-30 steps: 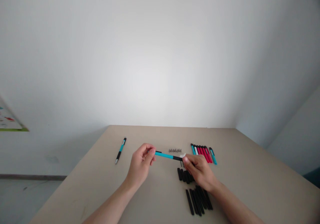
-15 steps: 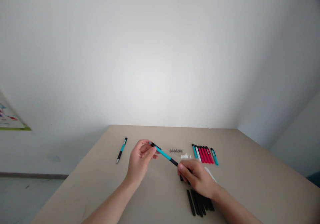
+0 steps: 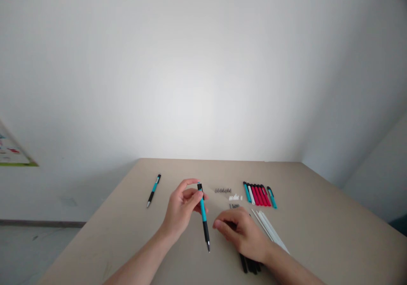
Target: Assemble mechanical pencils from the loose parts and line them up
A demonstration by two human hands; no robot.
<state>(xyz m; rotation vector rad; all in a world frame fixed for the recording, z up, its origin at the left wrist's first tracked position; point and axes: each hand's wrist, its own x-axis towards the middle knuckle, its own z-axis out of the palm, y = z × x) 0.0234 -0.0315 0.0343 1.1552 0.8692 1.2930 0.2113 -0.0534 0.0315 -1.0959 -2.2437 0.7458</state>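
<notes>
My left hand [image 3: 181, 210] pinches the top end of a teal and black pen [image 3: 203, 216], which hangs nearly upright with its metal tip down over the beige table [image 3: 311, 230]. My right hand [image 3: 243, 232] rests low on the table just right of the pen's tip, fingers curled loosely, nothing seen in it. It covers part of a group of black pen grips [image 3: 251, 264].
A finished teal pen [image 3: 154, 191] lies at the far left. A row of teal, white and red pen barrels [image 3: 259, 195] lies at the far right. Small metal tips [image 3: 222, 190], white pieces [image 3: 235, 198] and white refills [image 3: 270, 230] lie between.
My right hand let go of the pen's tip end and dropped toward the table. My left hand swung the pen from slanting sideways to nearly upright.
</notes>
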